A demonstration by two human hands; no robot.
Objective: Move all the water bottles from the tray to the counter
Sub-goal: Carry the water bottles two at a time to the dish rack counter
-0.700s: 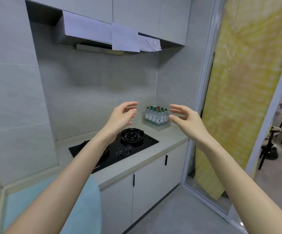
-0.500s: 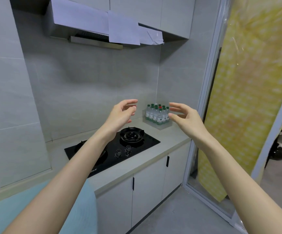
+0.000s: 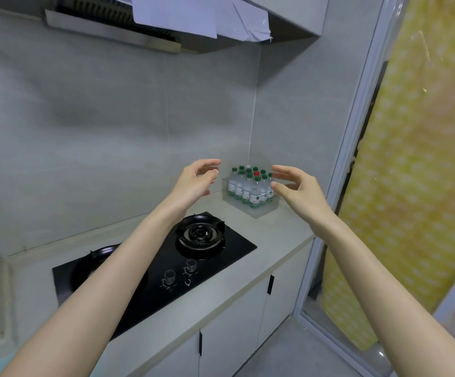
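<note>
A: What has changed since half a second ago?

B: The view has closed in on the counter (image 3: 275, 240), the bottles look larger, and the range hood (image 3: 112, 25) has slid up to the top edge. Both hands are still raised as before.

A: Start with what is nearest.

B: Two bare forearms reach in from the bottom corners. Below them are pale cabinet doors (image 3: 231, 330) with dark handles. On the counter is a black hob (image 3: 152, 281) with two knobs (image 3: 169, 276) at the front and a burner (image 3: 200, 234) behind them.

A: And the hands?

B: The left hand (image 3: 193, 180) hovers beyond the burner, fingers loosely curved and spread wide, holding nothing. The right hand (image 3: 299, 191) mirrors it — open, palm turned inward, also holding nothing. Its fingertips overlap the tray's right side in the view, but I cannot tell whether they touch it.

A: Where are the bottles?

B: The water bottles (image 3: 249, 186) all stand upright, packed tightly in a clear tray (image 3: 259, 210). It sits on the counter in the far corner, between the two hands as seen. Most caps are green — one is red, and one at the back is white.

A: Anything beyond?

B: Grey wall tiles, and paper sheets (image 3: 182, 12) hanging from the hood. A yellow patterned sheet (image 3: 411, 159) covers the right side.
</note>
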